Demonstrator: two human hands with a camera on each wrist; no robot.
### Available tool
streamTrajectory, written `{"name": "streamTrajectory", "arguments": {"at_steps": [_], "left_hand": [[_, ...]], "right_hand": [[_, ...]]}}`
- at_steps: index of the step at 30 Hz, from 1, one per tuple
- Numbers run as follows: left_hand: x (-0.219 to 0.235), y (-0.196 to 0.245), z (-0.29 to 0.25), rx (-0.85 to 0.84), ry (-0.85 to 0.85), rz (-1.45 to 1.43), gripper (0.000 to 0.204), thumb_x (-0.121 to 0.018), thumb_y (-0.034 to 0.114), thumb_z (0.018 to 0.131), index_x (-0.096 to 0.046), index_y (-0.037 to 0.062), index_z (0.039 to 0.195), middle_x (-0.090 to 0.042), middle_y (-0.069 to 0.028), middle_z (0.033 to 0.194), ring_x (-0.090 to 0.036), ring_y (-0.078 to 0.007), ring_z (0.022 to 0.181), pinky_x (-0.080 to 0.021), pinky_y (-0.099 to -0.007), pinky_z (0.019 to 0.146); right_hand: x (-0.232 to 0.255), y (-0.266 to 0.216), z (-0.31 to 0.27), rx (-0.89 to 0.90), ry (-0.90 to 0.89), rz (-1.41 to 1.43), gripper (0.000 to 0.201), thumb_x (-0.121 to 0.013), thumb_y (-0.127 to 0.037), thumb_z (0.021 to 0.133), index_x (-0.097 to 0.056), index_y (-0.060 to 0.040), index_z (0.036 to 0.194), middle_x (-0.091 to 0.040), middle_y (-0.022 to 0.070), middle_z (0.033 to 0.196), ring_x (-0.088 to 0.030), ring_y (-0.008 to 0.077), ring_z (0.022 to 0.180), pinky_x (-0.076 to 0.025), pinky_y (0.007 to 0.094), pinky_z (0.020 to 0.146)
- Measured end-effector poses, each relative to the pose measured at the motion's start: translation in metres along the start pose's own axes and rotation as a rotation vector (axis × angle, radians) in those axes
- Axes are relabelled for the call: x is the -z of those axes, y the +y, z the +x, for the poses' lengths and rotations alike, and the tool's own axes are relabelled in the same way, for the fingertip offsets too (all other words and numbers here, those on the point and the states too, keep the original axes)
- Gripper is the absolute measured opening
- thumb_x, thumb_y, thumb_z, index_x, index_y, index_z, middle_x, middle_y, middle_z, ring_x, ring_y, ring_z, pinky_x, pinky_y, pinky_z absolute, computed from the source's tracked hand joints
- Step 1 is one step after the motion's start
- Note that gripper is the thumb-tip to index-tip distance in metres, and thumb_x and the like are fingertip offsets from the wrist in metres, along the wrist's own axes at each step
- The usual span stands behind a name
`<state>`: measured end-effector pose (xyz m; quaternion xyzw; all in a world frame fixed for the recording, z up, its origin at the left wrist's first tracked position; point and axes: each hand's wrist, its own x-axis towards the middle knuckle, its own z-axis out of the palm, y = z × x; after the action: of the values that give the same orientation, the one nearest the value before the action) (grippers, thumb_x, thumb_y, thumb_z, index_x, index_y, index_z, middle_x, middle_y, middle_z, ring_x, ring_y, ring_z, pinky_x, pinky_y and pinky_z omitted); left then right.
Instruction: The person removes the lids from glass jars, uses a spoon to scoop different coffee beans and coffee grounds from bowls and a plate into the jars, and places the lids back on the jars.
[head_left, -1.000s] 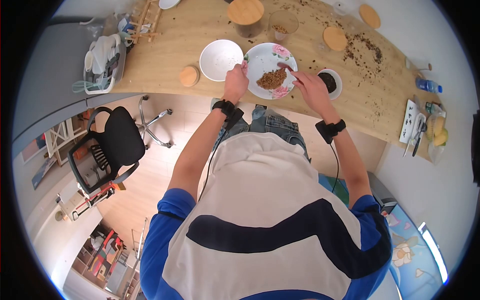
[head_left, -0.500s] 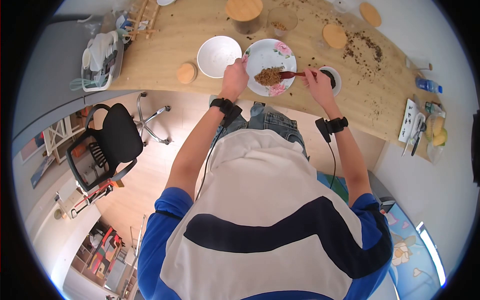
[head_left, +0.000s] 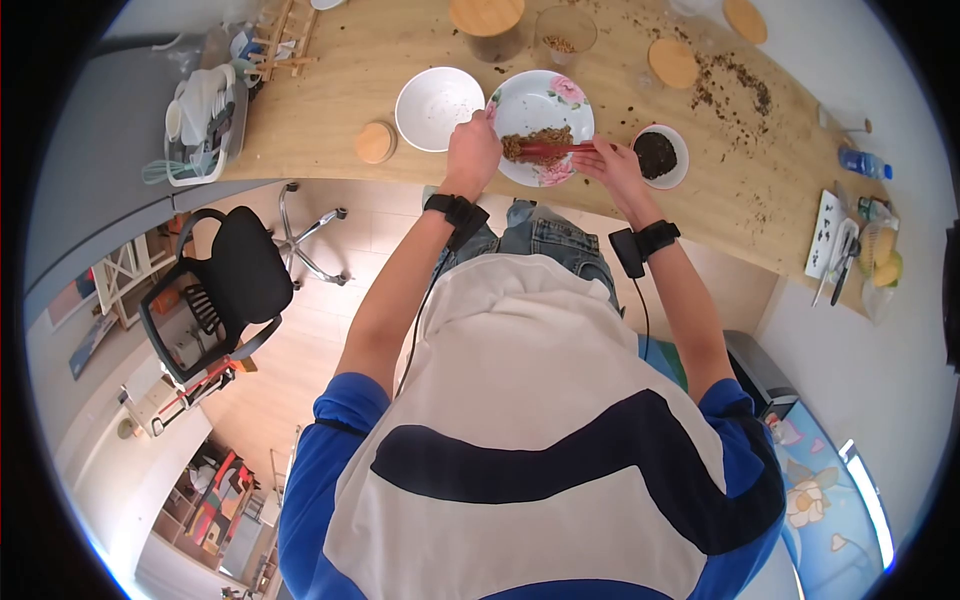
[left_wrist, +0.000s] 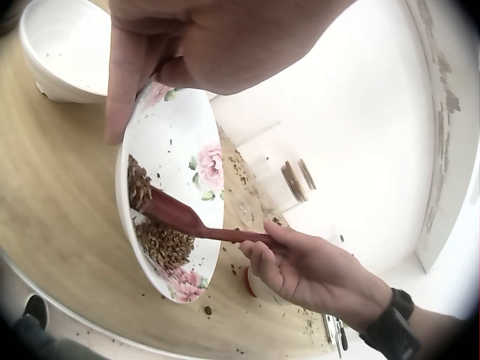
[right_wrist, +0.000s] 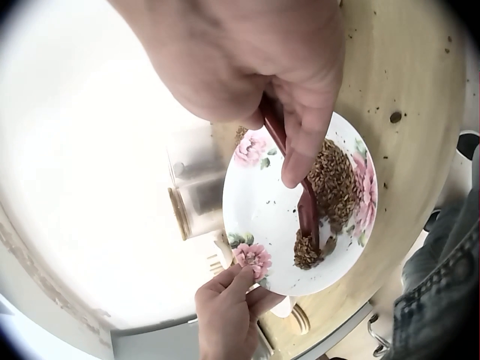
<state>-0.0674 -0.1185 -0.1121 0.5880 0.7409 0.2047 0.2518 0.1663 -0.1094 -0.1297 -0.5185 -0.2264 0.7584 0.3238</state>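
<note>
A white plate [head_left: 520, 100] with pink flowers on its rim bears a heap of brown grains [left_wrist: 163, 244]. My left hand [head_left: 474, 155] pinches the plate's left rim between thumb and fingers. In my right hand [head_left: 617, 170] is the thin handle of a dark red scoop [left_wrist: 176, 211], gripped from the plate's right side. The scoop's head lies in the grains near the left part of the plate, with a small clump of grains [right_wrist: 306, 250] at its tip. In the left wrist view the plate looks tilted, but that camera is itself turned.
A white bowl [head_left: 425, 88] with a few specks inside stands left of the plate. On the right is a small bowl of dark crumbs [head_left: 657, 155]. Behind are a wooden-lidded jar [head_left: 487, 22] and a clear cup with grains [head_left: 562, 45]. Dark bits [head_left: 735, 85] litter the table's right.
The scoop has pushed leftward through the grains, carrying some toward the left rim and spreading the heap. My right hand has followed it left; the left hand stays at the rim.
</note>
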Motion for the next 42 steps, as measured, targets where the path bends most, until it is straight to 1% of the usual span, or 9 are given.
{"name": "streamTrajectory", "arguments": {"at_steps": [6,12,15,25,28,30,37,40,42], "left_hand": [[-0.001,0.001,0.000,0.032,-0.017,0.051,0.024,-0.044,0.013,0.088,-0.055,-0.0068,0.081,-0.058,-0.0291,0.068,-0.060,-0.0432,0.067,-0.049,-0.0479,0.064],[-0.007,-0.008,0.000,-0.008,0.017,-0.002,0.017,-0.047,0.007,0.082,-0.055,-0.0075,0.084,-0.058,-0.0292,0.068,-0.060,-0.0430,0.068,-0.049,-0.0475,0.065],[-0.005,-0.004,0.000,0.027,0.001,0.012,0.016,-0.048,0.006,0.081,-0.055,-0.0078,0.084,-0.058,-0.0293,0.068,-0.060,-0.0430,0.068,-0.049,-0.0474,0.064],[-0.006,-0.009,-0.002,0.071,0.024,-0.072,0.022,-0.047,0.012,0.086,-0.057,-0.0069,0.086,-0.059,-0.0282,0.073,-0.059,-0.0426,0.071,-0.048,-0.0476,0.066],[-0.012,-0.017,-0.002,0.083,0.035,-0.149,0.027,-0.046,0.017,0.089,-0.058,-0.0062,0.085,-0.059,-0.0277,0.075,-0.058,-0.0429,0.073,-0.047,-0.0473,0.067],[-0.013,-0.018,-0.002,0.105,0.035,-0.158,0.019,-0.047,0.008,0.085,-0.060,-0.0069,0.086,-0.062,-0.0235,0.078,-0.063,-0.0350,0.075,-0.050,-0.0381,0.066],[-0.022,-0.020,-0.005,0.110,0.013,-0.216,0.020,-0.047,0.008,0.086,-0.059,-0.0078,0.087,-0.062,-0.0243,0.078,-0.063,-0.0345,0.075,-0.050,-0.0370,0.066],[-0.020,-0.015,-0.008,0.095,0.031,-0.316,0.020,-0.047,0.008,0.086,-0.059,-0.0079,0.086,-0.062,-0.0242,0.076,-0.063,-0.0350,0.072,-0.050,-0.0363,0.065],[-0.024,-0.018,-0.008,0.092,0.018,-0.356,0.020,-0.046,0.008,0.087,-0.058,-0.0080,0.086,-0.062,-0.0224,0.074,-0.064,-0.0318,0.070,-0.049,-0.0352,0.064]], "right_hand": [[-0.007,0.004,0.016,-0.056,-0.048,0.191,0.034,-0.050,-0.023,0.091,-0.047,0.0091,0.102,-0.058,0.0220,0.097,-0.060,0.0284,0.091,-0.050,0.0362,0.085],[-0.009,0.005,0.030,-0.051,-0.108,0.269,0.034,-0.049,-0.023,0.092,-0.048,0.0076,0.106,-0.058,0.0199,0.098,-0.059,0.0265,0.092,-0.049,0.0350,0.087],[-0.006,0.008,0.036,-0.056,-0.118,0.286,0.034,-0.049,-0.023,0.092,-0.049,0.0071,0.107,-0.059,0.0188,0.098,-0.059,0.0254,0.092,-0.049,0.0339,0.086],[-0.002,0.004,0.030,-0.036,-0.154,0.286,0.035,-0.047,-0.024,0.093,-0.050,0.0079,0.107,-0.060,0.0178,0.097,-0.059,0.0236,0.091,-0.049,0.0333,0.085],[0.001,-0.007,0.021,0.023,-0.124,0.279,0.034,-0.047,-0.023,0.093,-0.051,0.0082,0.106,-0.060,0.0177,0.096,-0.060,0.0233,0.090,-0.049,0.0334,0.084],[0.002,-0.017,0.013,0.051,-0.082,0.267,0.033,-0.046,-0.021,0.093,-0.051,0.0084,0.106,-0.060,0.0179,0.095,-0.060,0.0235,0.089,-0.049,0.0335,0.083],[0.011,-0.061,0.000,0.143,-0.054,0.212,0.031,-0.045,-0.020,0.093,-0.052,0.0081,0.104,-0.061,0.0184,0.094,-0.060,0.0231,0.088,-0.050,0.0338,0.082],[0.010,-0.084,-0.002,0.226,-0.063,0.232,0.030,-0.044,-0.019,0.093,-0.052,0.0081,0.103,-0.061,0.0185,0.094,-0.060,0.0229,0.088,-0.050,0.0338,0.081],[0.005,-0.100,0.000,0.315,0.002,0.230,0.030,-0.044,-0.019,0.093,-0.051,0.0089,0.102,-0.061,0.0186,0.093,-0.060,0.0236,0.088,-0.050,0.0346,0.082]]}}
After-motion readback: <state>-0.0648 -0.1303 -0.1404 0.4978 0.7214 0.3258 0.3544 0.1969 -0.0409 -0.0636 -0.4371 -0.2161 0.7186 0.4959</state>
